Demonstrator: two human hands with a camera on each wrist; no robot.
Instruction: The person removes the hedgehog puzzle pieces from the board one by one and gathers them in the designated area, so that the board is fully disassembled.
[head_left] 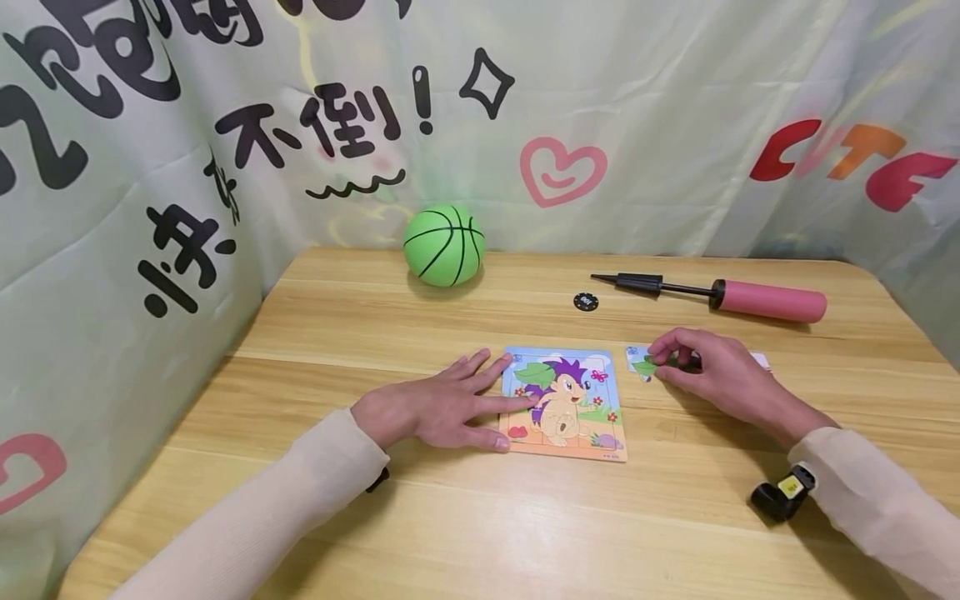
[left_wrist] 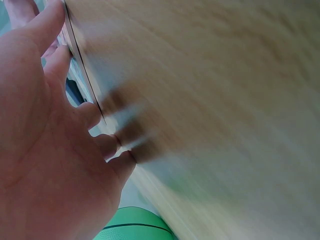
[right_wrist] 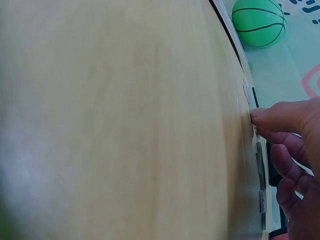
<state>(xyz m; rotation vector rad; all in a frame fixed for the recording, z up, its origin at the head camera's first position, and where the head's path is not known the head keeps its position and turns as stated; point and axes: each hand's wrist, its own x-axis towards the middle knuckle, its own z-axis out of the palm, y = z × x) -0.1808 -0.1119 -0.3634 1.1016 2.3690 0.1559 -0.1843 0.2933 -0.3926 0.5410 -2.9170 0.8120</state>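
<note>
A square hedgehog picture puzzle (head_left: 567, 408) lies flat on the wooden table in the head view. My left hand (head_left: 442, 408) rests at its left side, fingers spread and straight, with some fingertips over the picture. To the right of the board, the thumb and index finger of my right hand (head_left: 720, 373) pinch a puzzle piece (head_left: 642, 367) showing green leaf and blue sky. More pieces (head_left: 762, 361) lie flat under that hand, mostly hidden by it. The right wrist view shows thin pieces (right_wrist: 260, 167) lined up below the curled fingers (right_wrist: 287, 160).
A green ball (head_left: 445, 247) stands at the back of the table (head_left: 337, 333). Right of it lie a black round chip (head_left: 586, 302) and a pink hand pump (head_left: 772, 301). A printed cloth (head_left: 660, 108) hangs behind the table.
</note>
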